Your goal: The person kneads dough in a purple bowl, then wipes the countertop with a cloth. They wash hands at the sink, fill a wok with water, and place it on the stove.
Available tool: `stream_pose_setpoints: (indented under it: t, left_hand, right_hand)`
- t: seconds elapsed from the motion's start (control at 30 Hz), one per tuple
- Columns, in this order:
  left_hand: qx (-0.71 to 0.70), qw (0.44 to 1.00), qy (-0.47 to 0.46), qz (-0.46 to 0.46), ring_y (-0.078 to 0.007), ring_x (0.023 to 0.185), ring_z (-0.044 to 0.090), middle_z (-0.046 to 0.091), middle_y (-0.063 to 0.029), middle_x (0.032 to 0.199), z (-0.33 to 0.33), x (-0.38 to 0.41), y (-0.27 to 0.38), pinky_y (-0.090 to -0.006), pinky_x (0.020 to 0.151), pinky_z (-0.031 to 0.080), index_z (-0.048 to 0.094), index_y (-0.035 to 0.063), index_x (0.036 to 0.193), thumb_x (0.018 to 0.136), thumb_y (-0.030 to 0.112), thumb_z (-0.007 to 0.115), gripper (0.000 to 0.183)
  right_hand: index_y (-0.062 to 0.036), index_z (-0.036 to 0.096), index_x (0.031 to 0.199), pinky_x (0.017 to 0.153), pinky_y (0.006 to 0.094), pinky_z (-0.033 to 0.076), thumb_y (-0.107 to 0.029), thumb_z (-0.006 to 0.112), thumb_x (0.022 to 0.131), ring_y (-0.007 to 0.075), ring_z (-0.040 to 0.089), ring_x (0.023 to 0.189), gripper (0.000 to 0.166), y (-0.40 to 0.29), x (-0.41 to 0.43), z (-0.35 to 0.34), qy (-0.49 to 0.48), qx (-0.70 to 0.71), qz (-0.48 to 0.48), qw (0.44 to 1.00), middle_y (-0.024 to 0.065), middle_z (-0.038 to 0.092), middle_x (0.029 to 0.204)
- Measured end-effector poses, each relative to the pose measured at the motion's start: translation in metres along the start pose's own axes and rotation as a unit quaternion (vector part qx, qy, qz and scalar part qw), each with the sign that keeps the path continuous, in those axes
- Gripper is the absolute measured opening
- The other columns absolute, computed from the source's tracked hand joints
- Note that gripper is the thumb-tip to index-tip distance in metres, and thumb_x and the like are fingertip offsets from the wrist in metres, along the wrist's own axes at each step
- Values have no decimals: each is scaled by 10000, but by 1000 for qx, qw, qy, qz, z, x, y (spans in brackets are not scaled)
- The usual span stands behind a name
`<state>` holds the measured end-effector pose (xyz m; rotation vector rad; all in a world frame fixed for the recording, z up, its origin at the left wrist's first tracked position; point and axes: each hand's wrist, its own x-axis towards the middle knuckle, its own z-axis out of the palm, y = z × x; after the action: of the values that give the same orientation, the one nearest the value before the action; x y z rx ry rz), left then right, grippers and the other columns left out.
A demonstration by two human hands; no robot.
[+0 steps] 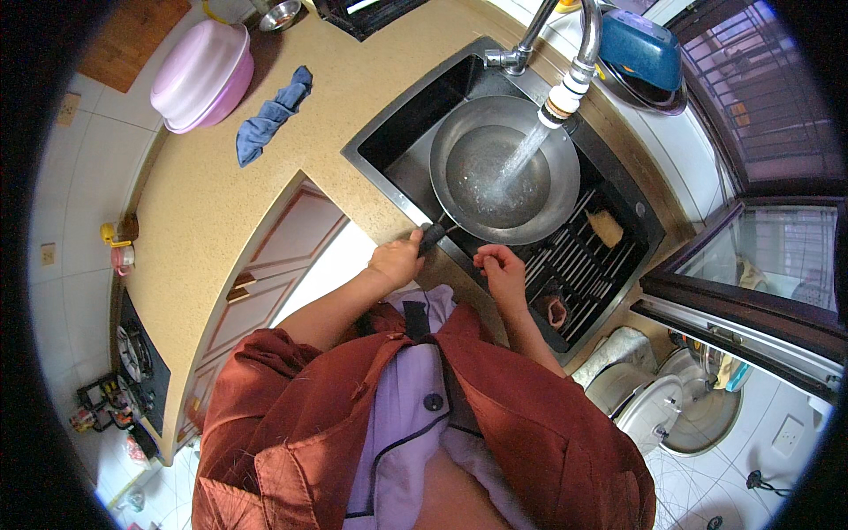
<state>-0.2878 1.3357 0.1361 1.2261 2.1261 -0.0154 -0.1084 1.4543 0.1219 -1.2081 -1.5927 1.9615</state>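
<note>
A metal wok (440, 159) rests in the black sink, with water running into it from the faucet (560, 99). My left hand (397, 260) is closed around the wok's black handle (432, 238) at the sink's near edge. To the right of it, my right hand (501, 265) hovers by the near rim of the wok, its fingers curled; whether it holds anything small cannot be told. A slatted rack (583, 265) covers the right part of the sink (424, 93), and a tan sponge or scrubber (604, 228) lies on it.
A twisted blue cloth (273, 118) and pink plastic basins (205, 73) are on the counter to the left. Beyond the faucet stands a blue container (642, 50). An open window sash (748, 265) juts in at right, above metal pots and lids (649, 404). A stove (142, 358) is far left.
</note>
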Motion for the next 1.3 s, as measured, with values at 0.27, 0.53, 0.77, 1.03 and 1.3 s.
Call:
stream_pose_setpoints:
  t: [0.27, 0.53, 0.77, 1.03, 1.3]
  left_hand:
    - [-4, 1000, -6, -2, -353, 861, 595, 611, -191, 923, -2, 0, 1, -441, 714, 479, 343, 83, 1205, 796, 286, 556, 504]
    - [-10, 1000, -6, -4, -355, 860, 594, 609, -192, 921, -3, 0, 1, -445, 709, 478, 347, 84, 1210, 795, 290, 555, 508]
    - [-9, 1000, -14, -16, -365, 857, 594, 608, -200, 924, -3, 1, 2, -450, 713, 479, 324, 108, 1260, 798, 289, 556, 548]
    - [-12, 999, -36, -15, -368, 841, 600, 601, -206, 948, -16, -3, 8, -452, 698, 485, 316, 93, 1275, 796, 299, 569, 579]
    - [-11, 1000, -20, 0, -365, 833, 602, 602, -199, 945, -10, -1, 3, -442, 694, 491, 322, 42, 1253, 807, 317, 548, 569]
  right_hand:
    - [1, 592, 909, 705, 253, 462, -13, 480, 806, 145, 595, 762, 153, -5, 0, 2, 0, -3, -6, 1000, 74, 627, 815]
    - [3, 600, 895, 698, 249, 463, -17, 505, 793, 135, 591, 741, 141, 3, 5, 3, -1, -10, -19, 1000, 65, 624, 818]
    - [-12, 612, 875, 676, 260, 459, -45, 533, 787, 146, 590, 735, 122, 0, 10, 11, -20, -54, -19, 998, 66, 624, 772]
    - [-12, 537, 1084, 739, 244, 457, 33, 519, 786, 141, 560, 910, 302, -54, 72, 46, -10, -115, -262, 958, 79, 598, 984]
    - [24, 287, 1304, 1036, 329, 231, -66, 555, 713, 299, 267, 1272, 655, -122, 212, 106, 89, -181, -264, 943, 212, 291, 1355]
